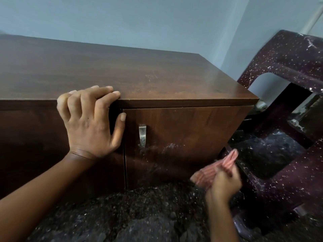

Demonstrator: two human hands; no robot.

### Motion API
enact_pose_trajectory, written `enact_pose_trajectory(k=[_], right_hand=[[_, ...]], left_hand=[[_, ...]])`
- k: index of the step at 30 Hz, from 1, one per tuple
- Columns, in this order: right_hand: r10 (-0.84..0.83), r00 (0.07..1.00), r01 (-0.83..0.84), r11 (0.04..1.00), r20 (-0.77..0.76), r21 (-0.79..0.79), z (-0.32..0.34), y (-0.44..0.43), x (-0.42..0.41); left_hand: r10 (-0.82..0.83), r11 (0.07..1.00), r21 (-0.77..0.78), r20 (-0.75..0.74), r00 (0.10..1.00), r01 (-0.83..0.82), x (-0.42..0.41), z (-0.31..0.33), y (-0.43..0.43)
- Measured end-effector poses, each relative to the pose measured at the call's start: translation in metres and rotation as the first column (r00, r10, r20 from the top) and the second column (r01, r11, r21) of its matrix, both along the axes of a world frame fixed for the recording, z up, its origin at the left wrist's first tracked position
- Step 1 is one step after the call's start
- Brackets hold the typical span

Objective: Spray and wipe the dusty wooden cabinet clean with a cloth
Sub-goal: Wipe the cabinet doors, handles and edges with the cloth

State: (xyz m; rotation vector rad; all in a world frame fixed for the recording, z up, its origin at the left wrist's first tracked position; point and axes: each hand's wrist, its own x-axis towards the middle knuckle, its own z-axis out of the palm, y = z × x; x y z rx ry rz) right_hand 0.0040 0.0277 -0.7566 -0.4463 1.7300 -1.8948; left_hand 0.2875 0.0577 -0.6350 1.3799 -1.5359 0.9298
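Nearest the head camera, two bare forearms reach forward from the bottom edge over a dark speckled floor (139, 215).

On the left, the left hand (90, 123) rests against the front of a dark brown wooden cabinet (122, 75). Its four fingers curl up and over the front edge of the cabinet top, and the thumb points up along the upper corner of the right-hand door (183, 137). It hooks that edge and holds no loose object.

On the right and lower down, the right hand (223, 186) is blurred. It is closed around a pinkish, striped cloth (215, 169), which is bunched lengthwise. The cloth's long axis runs diagonally, from lower left up to upper right, with its free end pointing toward the lower right corner of the cabinet. Whether the cloth touches the door cannot be told.

The cabinet is long and low, stretching from the left edge toward the right, against a pale blue wall (157, 20). A curved metal handle (142, 135) sits upright near the door's left edge, with whitish dusty smears just below and to its right.

Just beside the cabinet's right end stands a dark maroon plastic chair (288, 67), flecked with white.
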Motion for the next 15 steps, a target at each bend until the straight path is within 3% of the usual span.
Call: enact_pose_trajectory(k=[3, 6, 8, 12, 15], right_hand=[[-0.069, 0.972, 0.016, 0.973, -0.226, -0.228, 0.067, -0.015, 0.026], [-0.139, 0.887, -0.043, 0.925, -0.441, -0.378, 0.091, -0.014, 0.059], [-0.174, 0.780, -0.105, 0.911, -0.602, -0.399, 0.090, -0.007, 0.078], [-0.180, 0.600, -0.219, 0.900, -0.779, -0.377, 0.088, 0.011, 0.109], [-0.204, 0.317, -0.357, 0.879, -0.926, -0.316, 0.075, 0.017, 0.114]], left_hand=[[-0.001, 1.000, 0.011, 0.001, 1.000, 0.000, -0.001, 0.001, 0.001], [-0.004, 1.000, 0.018, -0.005, 1.000, 0.004, -0.001, 0.002, 0.001], [-0.003, 1.000, 0.014, -0.005, 1.000, 0.004, -0.002, 0.002, 0.001], [-0.008, 1.000, 0.008, 0.002, 1.000, 0.008, -0.002, 0.002, 0.001], [0.003, 1.000, 0.001, 0.005, 1.000, -0.003, -0.001, 0.001, 0.001]])
